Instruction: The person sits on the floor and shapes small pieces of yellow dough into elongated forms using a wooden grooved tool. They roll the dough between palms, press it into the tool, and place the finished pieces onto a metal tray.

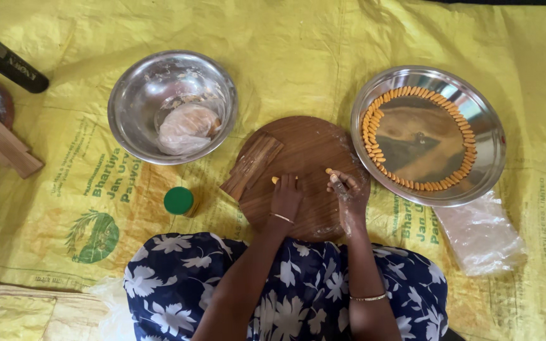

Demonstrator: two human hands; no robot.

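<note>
A round wooden board (308,148) lies on the yellow sheet in front of me. My left hand (285,196) rests on it, fingers curled over a small orange dough piece (275,180) that peeks out at the fingertips. My right hand (347,191), dusted with flour, pinches another small orange dough piece (329,171) at the board's right edge. A ridged wooden block (252,165) lies on the board's left side. To the right stands a steel plate (485,126) with several shaped orange dough pieces (370,136) ringed along its rim.
A steel bowl (135,95) at the left holds dough wrapped in plastic (188,128). A green-lidded small jar (179,201) stands near my knee. A crumpled plastic bag (480,235) lies below the plate. Wooden tools (1,145) and a dark handle (7,58) sit far left.
</note>
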